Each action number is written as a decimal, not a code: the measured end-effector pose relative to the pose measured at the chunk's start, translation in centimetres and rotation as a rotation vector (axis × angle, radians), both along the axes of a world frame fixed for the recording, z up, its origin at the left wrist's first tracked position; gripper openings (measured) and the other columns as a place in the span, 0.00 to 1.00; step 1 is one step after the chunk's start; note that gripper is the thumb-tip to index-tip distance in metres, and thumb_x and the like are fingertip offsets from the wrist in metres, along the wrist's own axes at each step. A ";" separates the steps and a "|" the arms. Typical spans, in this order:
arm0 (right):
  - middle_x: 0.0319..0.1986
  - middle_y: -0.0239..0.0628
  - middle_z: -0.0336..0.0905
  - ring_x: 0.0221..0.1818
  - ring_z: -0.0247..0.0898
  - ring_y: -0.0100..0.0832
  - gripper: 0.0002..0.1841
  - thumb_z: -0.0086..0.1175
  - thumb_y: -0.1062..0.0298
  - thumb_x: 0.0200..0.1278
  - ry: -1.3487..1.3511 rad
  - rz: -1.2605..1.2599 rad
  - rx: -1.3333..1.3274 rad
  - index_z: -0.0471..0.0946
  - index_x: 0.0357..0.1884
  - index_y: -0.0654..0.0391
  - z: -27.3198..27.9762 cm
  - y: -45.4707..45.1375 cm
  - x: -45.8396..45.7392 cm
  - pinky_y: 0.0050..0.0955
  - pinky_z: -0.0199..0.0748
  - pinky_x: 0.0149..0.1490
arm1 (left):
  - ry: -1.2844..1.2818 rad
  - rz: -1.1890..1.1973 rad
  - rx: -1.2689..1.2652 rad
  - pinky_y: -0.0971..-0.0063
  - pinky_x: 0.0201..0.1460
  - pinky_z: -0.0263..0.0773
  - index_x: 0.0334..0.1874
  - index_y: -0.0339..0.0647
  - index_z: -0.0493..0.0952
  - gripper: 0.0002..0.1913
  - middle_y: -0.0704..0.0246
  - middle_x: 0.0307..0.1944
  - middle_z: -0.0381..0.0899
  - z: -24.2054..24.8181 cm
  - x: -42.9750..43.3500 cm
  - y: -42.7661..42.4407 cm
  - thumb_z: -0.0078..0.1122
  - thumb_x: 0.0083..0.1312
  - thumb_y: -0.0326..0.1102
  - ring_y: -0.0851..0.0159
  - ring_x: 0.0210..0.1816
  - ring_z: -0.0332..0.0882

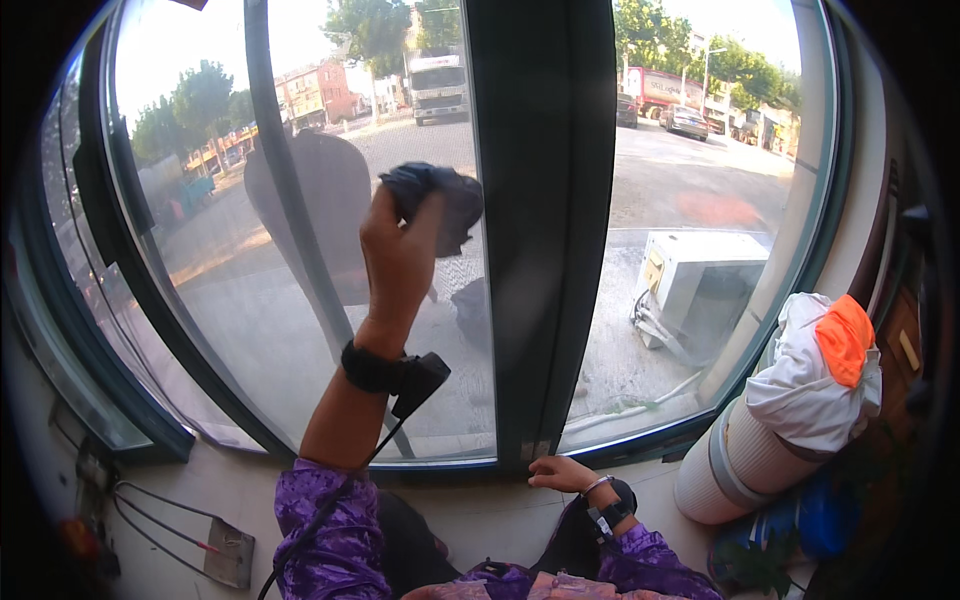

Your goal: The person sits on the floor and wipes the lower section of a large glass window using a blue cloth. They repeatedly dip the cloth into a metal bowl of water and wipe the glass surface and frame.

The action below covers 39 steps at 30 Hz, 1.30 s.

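My left hand [401, 244] is raised in front of a glass door panel [315, 390] and grips a crumpled dark cloth [442, 202]. The cloth is at the glass; I cannot tell how firmly it touches. A black strap with a cabled device [397, 375] circles that wrist. My right hand [564, 474] hangs low by my knee, near the foot of the dark door frame [544, 300]. Its fingers are loosely bent and hold nothing that I can see. A bracelet [598, 484] and another strapped device [611, 516] sit on the right wrist.
Indoors on the right stands a ribbed, rolled mat [742, 457], topped by white cloth [799, 375] and orange cloth [847, 337]. A metal dustpan [229, 551] lies on the floor at left. Outside are a chair [315, 202], a white boxy unit [697, 262] and a truck [437, 82].
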State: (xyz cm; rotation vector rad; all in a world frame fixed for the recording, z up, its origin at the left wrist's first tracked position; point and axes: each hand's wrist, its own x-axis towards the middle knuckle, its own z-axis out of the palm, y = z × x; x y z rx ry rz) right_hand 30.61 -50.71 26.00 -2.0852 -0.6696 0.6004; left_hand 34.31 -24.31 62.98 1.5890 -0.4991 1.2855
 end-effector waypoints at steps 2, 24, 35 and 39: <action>0.45 0.49 0.85 0.49 0.82 0.43 0.30 0.63 0.47 0.62 0.027 -0.021 -0.080 0.79 0.56 0.63 -0.2 -0.2 -0.1 0.35 0.77 0.55 | -0.138 0.149 -0.019 0.78 0.44 0.77 0.48 0.34 0.78 0.11 0.68 0.39 0.85 4.9 0.8 0.2 0.65 0.67 0.29 0.73 0.39 0.81; 0.39 0.48 0.85 0.44 0.83 0.45 0.28 0.62 0.48 0.61 -0.046 0.022 -0.027 0.78 0.54 0.62 0.9 -0.8 -1.2 0.37 0.78 0.50 | -0.141 0.482 0.473 0.61 0.55 0.72 0.40 0.37 0.80 0.13 0.59 0.49 0.73 -8.0 0.7 -1.4 0.67 0.51 0.21 0.48 0.52 0.75; 0.38 0.46 0.85 0.42 0.83 0.38 0.27 0.64 0.51 0.62 -0.012 0.024 -0.041 0.79 0.52 0.65 -0.2 1.1 -0.4 0.34 0.78 0.49 | 0.135 0.309 0.382 0.60 0.49 0.74 0.36 0.44 0.82 0.12 0.62 0.46 0.72 -21.7 -1.5 -1.6 0.66 0.50 0.21 0.49 0.49 0.75; 0.42 0.43 0.85 0.45 0.82 0.35 0.27 0.62 0.51 0.65 0.079 -0.007 -0.032 0.77 0.56 0.64 0.8 2.4 -0.5 0.33 0.79 0.50 | 0.428 0.224 0.604 0.60 0.45 0.76 0.36 0.44 0.80 0.10 0.62 0.44 0.72 -27.5 -3.2 -0.1 0.60 0.53 0.23 0.50 0.47 0.75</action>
